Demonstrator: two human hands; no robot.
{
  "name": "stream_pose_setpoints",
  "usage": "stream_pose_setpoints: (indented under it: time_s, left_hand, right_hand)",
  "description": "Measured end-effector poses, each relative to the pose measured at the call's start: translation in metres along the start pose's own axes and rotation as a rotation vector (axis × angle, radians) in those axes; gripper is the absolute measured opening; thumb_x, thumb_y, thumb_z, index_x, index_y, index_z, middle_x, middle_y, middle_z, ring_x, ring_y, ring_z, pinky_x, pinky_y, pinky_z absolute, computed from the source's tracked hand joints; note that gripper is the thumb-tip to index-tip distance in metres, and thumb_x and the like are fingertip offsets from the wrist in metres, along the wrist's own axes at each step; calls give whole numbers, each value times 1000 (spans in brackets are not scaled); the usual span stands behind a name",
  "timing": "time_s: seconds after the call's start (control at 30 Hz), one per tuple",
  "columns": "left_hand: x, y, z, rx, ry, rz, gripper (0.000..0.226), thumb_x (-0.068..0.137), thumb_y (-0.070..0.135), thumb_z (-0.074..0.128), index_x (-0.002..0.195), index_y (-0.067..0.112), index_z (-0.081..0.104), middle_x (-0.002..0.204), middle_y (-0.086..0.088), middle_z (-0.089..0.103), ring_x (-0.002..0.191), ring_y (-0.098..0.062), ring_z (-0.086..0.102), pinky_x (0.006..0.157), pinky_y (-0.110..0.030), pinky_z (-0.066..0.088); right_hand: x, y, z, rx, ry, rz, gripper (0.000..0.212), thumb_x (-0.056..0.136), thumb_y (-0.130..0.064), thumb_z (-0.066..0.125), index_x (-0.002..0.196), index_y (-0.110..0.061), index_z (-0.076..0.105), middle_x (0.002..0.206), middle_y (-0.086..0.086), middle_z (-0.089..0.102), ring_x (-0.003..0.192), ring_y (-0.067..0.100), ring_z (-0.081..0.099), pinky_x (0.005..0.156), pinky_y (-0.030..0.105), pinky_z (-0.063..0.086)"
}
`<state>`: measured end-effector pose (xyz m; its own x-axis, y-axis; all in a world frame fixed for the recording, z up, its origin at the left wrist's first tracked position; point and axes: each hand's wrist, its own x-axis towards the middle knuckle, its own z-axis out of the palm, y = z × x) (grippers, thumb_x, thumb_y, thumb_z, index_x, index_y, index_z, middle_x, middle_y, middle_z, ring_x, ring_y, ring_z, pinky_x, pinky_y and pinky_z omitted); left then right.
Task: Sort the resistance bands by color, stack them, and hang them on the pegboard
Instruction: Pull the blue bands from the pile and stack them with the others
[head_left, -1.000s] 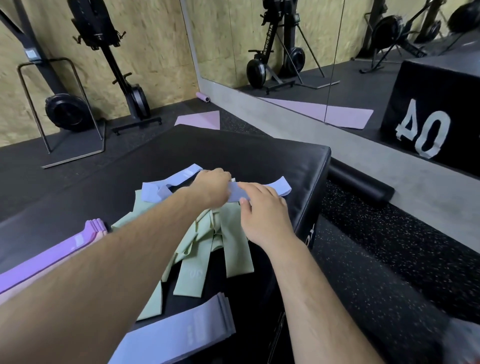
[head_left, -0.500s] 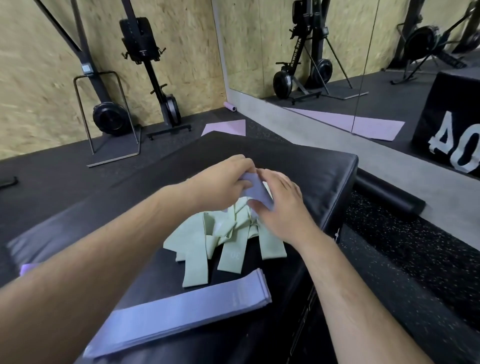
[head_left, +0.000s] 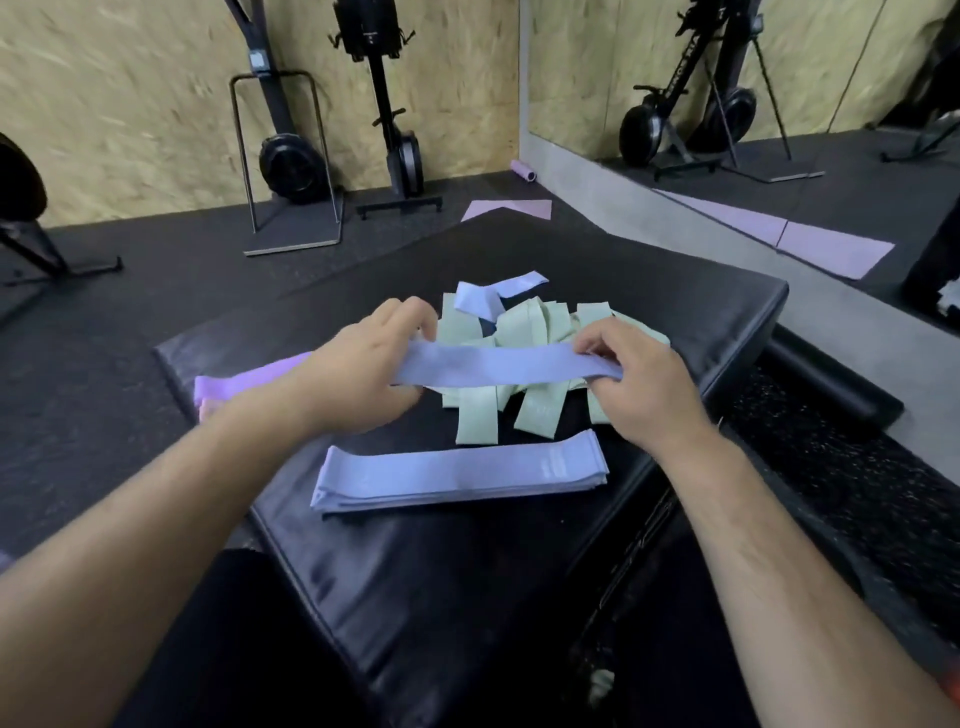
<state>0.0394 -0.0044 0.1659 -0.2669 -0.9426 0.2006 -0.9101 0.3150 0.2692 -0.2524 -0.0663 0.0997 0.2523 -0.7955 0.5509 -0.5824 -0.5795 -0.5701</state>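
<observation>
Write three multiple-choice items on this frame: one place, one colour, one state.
1. The stacked blue bands lie:
A) in front of the green pile, nearer the person
B) behind it
C) on the floor

2. The held band is:
A) green
B) pink
C) blue

3. The held band is:
A) hanging on a peg
B) spread between left hand and right hand
C) lying on the stack

Key: 1A, it lies nearest the camera; 2C, same hue as the stack; 3B, each hand grips an end.

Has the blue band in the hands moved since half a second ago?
Yes. The held blue band has moved from the far edge of the green pile toward the blue stack, now stretched between left hand and right hand.
</observation>
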Motion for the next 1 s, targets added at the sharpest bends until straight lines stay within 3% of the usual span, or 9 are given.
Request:
stream_pose_setpoints:
  time_s: [0.07, 0.23, 0.3, 0.4, 0.47, 0.63, 0.83, 0.9, 1.0]
  left_hand:
    - [-24, -13, 11, -111, 69, -75, 33, 84, 7, 60, 100, 30, 44, 101, 11, 46, 82, -14, 51, 72, -37, 45]
    - [-65, -29, 38, -587, 271, -349, 17, 90, 12, 61, 91, 28, 68, 92, 1, 71, 76, -24, 62, 73, -28, 52]
    - [-73, -31, 48, -787, 341, -405, 12, 84, 23, 64, 92, 23, 74, 88, 0, 74, 80, -26, 66, 85, -40, 54]
    - [-82, -32, 61, -1017, 405, -453, 18, 84, 30, 68, 97, 20, 75, 88, -3, 72, 79, -17, 63, 81, -37, 51]
    - [-83, -34, 66, -1040, 441, -469, 12, 86, 27, 69, 98, 24, 73, 90, 0, 73, 81, -14, 64, 76, -32, 50]
    - [-85, -45, 75, -980, 573, -599, 10, 99, 19, 62, 92, 23, 68, 73, 13, 67, 78, -15, 57, 68, -28, 45]
    - [-87, -50, 79, -855, 607, -712, 12, 92, 26, 68, 82, 20, 72, 75, 10, 68, 69, -5, 57, 74, -27, 47]
    - [-88, -48, 78, -770, 608, -714, 8, 92, 22, 68, 85, 20, 72, 76, 11, 68, 65, 2, 56, 71, -17, 47]
    - [-91, -47, 80, -640, 554, -679, 5, 93, 19, 67, 92, 23, 71, 84, 12, 70, 63, 12, 56, 62, -3, 42]
  right_hand:
    - [-5, -1, -6, 28, -21, -29, 31, 82, 3, 61, 97, -24, 68, 99, -10, 68, 94, 16, 63, 83, 40, 54]
    - [-13, 0, -18, 83, -121, -14, 22, 88, 1, 71, 97, -17, 79, 104, -7, 67, 101, 5, 61, 87, 9, 41]
    - [-16, -1, -22, 124, -155, 60, 19, 92, -6, 70, 97, -23, 77, 99, -8, 67, 94, 4, 61, 80, 8, 41]
    - [-22, 4, -22, 241, -180, 213, 23, 91, -11, 73, 100, -33, 74, 99, -11, 71, 90, 8, 67, 83, 18, 50]
    - [-25, 7, -21, 314, -196, 286, 29, 92, -9, 71, 103, -36, 68, 101, -7, 73, 90, 15, 69, 81, 24, 55]
    - [-24, 9, -16, 342, -220, 328, 25, 100, -4, 59, 120, -19, 59, 81, 4, 63, 59, 0, 56, 59, 11, 45]
    - [-25, 18, -10, 284, -269, 382, 23, 97, -12, 64, 112, -29, 64, 81, -2, 67, 58, 0, 53, 61, 15, 40]
    - [-26, 19, -10, 284, -276, 371, 23, 96, -11, 65, 110, -30, 66, 80, -2, 63, 58, 4, 50, 58, 12, 40]
    - [-27, 18, -9, 225, -308, 357, 23, 93, -12, 69, 106, -31, 69, 89, 1, 65, 73, 12, 56, 74, 20, 49]
